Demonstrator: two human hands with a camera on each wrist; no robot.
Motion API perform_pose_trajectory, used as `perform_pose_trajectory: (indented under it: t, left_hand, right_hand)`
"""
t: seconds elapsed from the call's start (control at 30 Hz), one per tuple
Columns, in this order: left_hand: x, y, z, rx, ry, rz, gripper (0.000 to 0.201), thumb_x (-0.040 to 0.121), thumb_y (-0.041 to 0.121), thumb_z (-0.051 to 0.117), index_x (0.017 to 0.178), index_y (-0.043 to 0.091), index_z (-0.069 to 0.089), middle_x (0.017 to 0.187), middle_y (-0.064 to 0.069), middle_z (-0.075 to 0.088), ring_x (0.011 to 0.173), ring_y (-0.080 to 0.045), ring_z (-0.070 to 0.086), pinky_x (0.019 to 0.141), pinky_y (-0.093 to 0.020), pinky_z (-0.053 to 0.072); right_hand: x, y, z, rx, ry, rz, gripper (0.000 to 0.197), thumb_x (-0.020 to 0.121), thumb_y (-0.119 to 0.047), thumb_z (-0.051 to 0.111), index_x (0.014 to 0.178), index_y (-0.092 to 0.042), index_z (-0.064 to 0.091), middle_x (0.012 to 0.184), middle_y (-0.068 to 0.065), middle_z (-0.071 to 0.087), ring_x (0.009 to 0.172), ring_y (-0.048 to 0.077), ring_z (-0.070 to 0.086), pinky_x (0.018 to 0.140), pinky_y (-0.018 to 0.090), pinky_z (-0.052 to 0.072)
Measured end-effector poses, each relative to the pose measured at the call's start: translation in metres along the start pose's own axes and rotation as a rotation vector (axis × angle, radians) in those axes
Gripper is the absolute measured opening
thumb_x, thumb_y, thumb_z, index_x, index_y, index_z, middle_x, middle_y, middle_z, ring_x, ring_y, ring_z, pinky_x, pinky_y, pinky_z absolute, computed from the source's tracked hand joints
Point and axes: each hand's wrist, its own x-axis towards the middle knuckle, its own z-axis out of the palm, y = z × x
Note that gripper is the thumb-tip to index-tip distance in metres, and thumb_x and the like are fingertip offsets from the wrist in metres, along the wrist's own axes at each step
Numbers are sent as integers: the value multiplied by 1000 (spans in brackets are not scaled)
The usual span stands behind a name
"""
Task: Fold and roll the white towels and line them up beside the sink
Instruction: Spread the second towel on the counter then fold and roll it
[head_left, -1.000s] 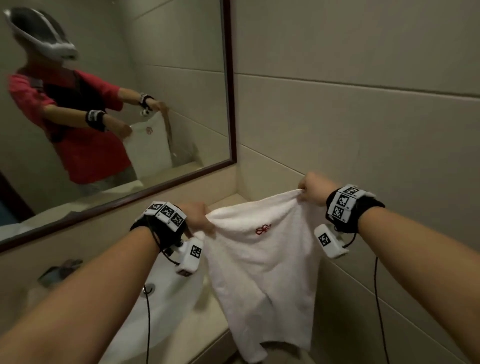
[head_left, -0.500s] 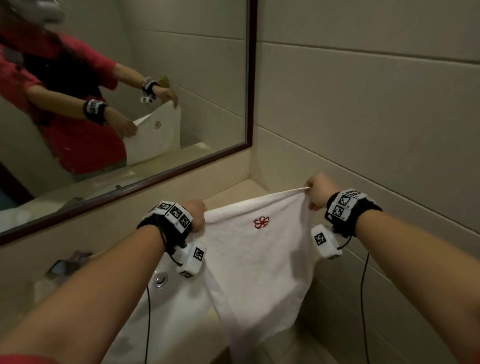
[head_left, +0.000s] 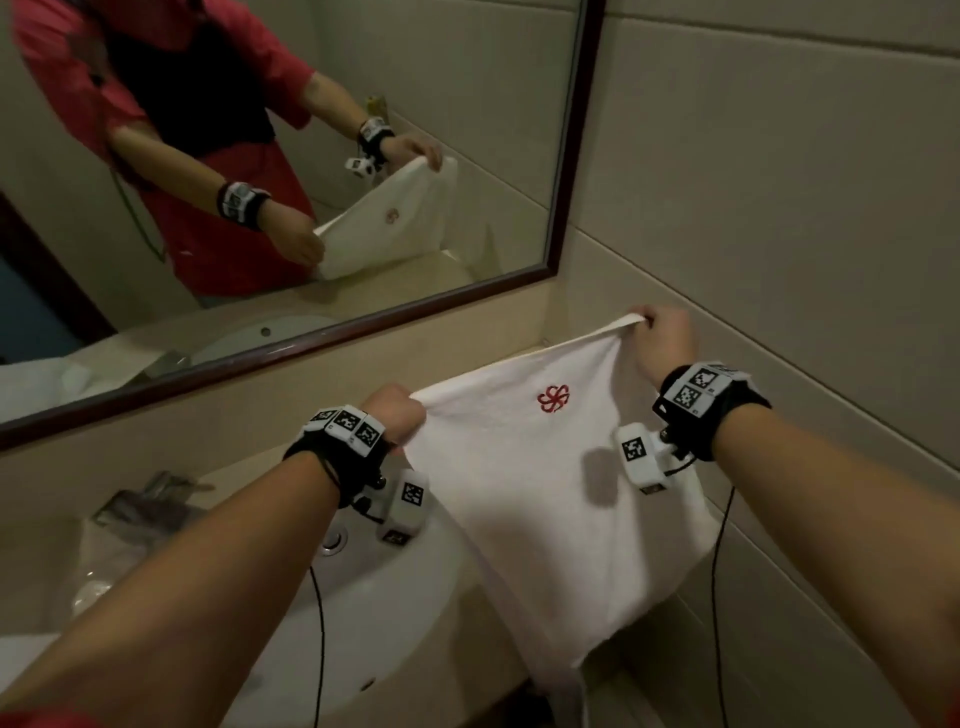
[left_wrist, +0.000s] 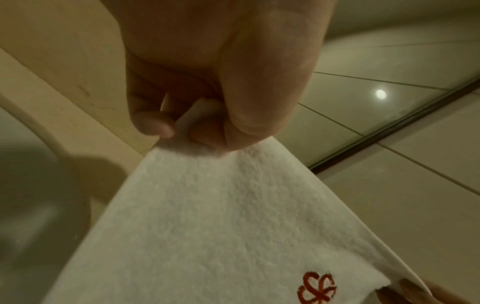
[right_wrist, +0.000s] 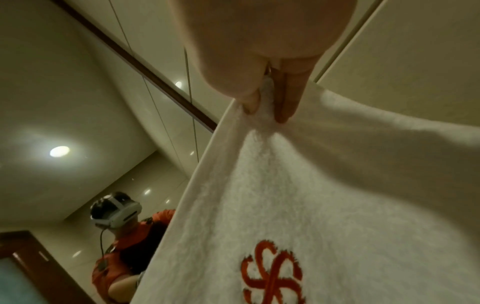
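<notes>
A white towel (head_left: 550, 499) with a red embroidered flower logo (head_left: 552, 399) hangs spread in the air over the counter right of the sink. My left hand (head_left: 397, 410) pinches its upper left corner, and my right hand (head_left: 662, 345) pinches its upper right corner, held a little higher and nearer the wall. The left wrist view shows the thumb and fingers (left_wrist: 155, 123) curled on the towel's hem (left_wrist: 197, 115). The right wrist view shows fingertips (right_wrist: 283, 111) squeezing the cloth (right_wrist: 298, 195). The towel's lower end droops past the counter's front edge.
A white oval sink (head_left: 363, 597) with a drain (head_left: 332, 540) lies below my left arm. A chrome tap (head_left: 150, 493) stands behind it. A framed mirror (head_left: 566, 156) covers the wall on the left; tiled wall closes the right. More white cloth (head_left: 31, 379) shows reflected at far left.
The towel has been pulled taut and flatter between my hands, with the logo facing up. Both hands keep their corners. The view has tilted down toward the sink.
</notes>
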Motion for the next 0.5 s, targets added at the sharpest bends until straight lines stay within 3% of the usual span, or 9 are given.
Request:
perform_pose_trajectory:
  t: [0.07,0.17,0.23,0.33,0.4,0.5]
  left_hand:
    - [16,-1,4,-104,-35,-91,11,71,11,53,77,3,58,73,-15,56,71,-33,57,57,-32,47]
    - [48,-11,12,-273,-45,-195,20,86,18,53,98,4,59,94,-16,61,85,-33,61,59,-35,53]
    - [65,-18,18,-326,-34,-237,23,90,18,55,106,1,58,104,-18,61,91,-34,61,65,-39,55]
    - [97,-30,28,-243,61,-245,18,90,18,61,102,6,55,96,-14,59,80,-28,59,53,-31,52]
    - [111,-39,36,-242,122,-250,15,87,19,66,97,11,56,83,-10,62,67,-22,58,46,-25,46]
    - [129,-55,52,-304,202,-318,14,82,17,72,93,11,65,68,-3,62,54,-18,56,46,-20,42]
  right_hand:
    - [16,5,23,-12,-63,-7,31,90,0,45,108,-2,71,109,19,70,106,34,63,91,33,44]
    - [40,25,64,-45,-191,14,30,93,-4,47,111,-3,70,113,18,68,110,33,61,94,31,43]
    - [54,38,89,-83,-265,13,28,93,-6,46,103,-4,72,103,18,70,102,34,62,85,31,45]
    - [81,56,129,-134,-378,31,26,93,-8,46,93,-3,71,94,18,69,93,36,63,71,28,40]
    - [93,68,151,-178,-434,30,26,96,-11,45,97,-1,69,99,20,68,94,35,61,72,29,39]
    - [104,86,178,-233,-506,41,27,97,-12,45,99,-2,70,99,18,69,94,35,61,74,31,41]
